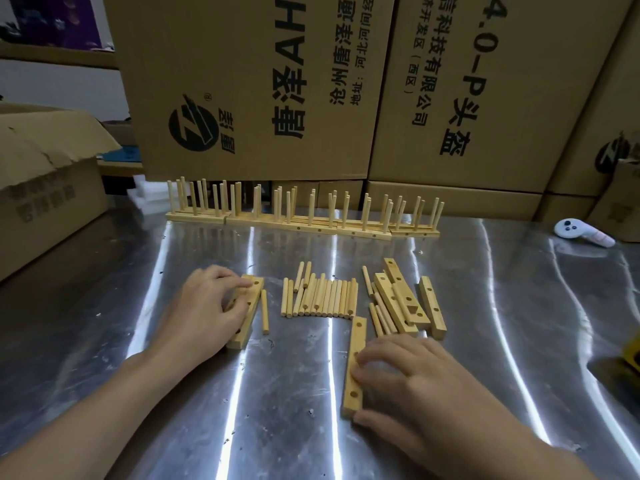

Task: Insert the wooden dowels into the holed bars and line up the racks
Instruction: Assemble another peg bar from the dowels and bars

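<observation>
On the steel tabletop (pixel 485 306) two holed bars are held, one by each of the hands. The left hand (pixel 204 306) is laid over the left bar (pixel 247 327), its fingers bent down onto the upper face and round the far half, so that the bar is gripped; the near end of the bar is left uncovered. Whether one bar or two lie stacked under that hand cannot be told. A single dowel (pixel 265 311) is seen just beside this bar on its right, lying flat along it.

The right hand (pixel 405 379) is closed on the near bar (pixel 358 334) – fingertips are pressed on the top face around the middle and the thumb is set against the near end. This bar lies flat, lengthways from near to far, with holes showing at both ends.

Between the hands, a little farther off, the loose dowels (pixel 322 299) are laid side by side in a rough row. To the right of them a pile of bars (pixel 394 299) is heaped crosswise, with several dowels tucked against its left side.

Along the far edge the finished racks (pixel 301 220) are stood in a line, end to end, dowels upright. Behind them printed cardboard boxes (pixel 259 81) are stacked; an open carton (pixel 45 188) is seen at far left – and a white controller (pixel 581 233) lies at far right.
</observation>
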Motion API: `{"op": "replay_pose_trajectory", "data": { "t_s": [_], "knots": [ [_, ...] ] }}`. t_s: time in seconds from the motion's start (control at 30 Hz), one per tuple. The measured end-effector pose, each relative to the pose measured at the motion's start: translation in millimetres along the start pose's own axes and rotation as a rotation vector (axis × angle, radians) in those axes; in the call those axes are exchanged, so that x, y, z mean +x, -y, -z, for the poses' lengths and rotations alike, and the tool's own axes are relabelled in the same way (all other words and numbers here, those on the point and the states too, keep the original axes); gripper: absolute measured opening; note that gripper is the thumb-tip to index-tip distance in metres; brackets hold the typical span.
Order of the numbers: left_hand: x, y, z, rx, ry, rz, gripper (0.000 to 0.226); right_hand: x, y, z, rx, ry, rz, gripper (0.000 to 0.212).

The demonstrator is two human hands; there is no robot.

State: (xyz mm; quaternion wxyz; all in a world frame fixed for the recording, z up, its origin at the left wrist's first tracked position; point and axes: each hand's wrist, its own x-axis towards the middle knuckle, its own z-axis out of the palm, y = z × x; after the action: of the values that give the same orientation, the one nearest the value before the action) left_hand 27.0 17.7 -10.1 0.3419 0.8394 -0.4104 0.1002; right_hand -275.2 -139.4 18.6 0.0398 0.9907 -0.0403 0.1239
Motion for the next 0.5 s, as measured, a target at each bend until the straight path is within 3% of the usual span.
{"op": "replay_pose_trajectory", "data": {
  "t_s": [0.07, 0.13, 0.27, 0.37, 0.5],
  "knots": [
    [-7, -14, 5, 0.012, -0.081, -0.092, 0.023, -3, 11, -2, 0.01, 0.012, 0.04, 0.05],
    [-19, -33, 5, -0.029, -0.054, -0.237, 0.023, -2, 15, -4, 0.015, 0.043, 0.068, 0.052],
    [-47, -68, -7, -0.036, 0.285, -0.513, 0.041, 9, -8, 7, 0.212, -0.041, -0.102, 0.04],
    [-56, -79, -10, -0.002, 0.392, -0.585, 0.054, 35, -46, 18, 0.284, -0.187, -0.282, 0.027],
    [-52, -77, 0, 0.04, 0.389, -0.581, 0.059, 73, -82, 15, 0.219, -0.178, -0.473, 0.025]
  ]
}}
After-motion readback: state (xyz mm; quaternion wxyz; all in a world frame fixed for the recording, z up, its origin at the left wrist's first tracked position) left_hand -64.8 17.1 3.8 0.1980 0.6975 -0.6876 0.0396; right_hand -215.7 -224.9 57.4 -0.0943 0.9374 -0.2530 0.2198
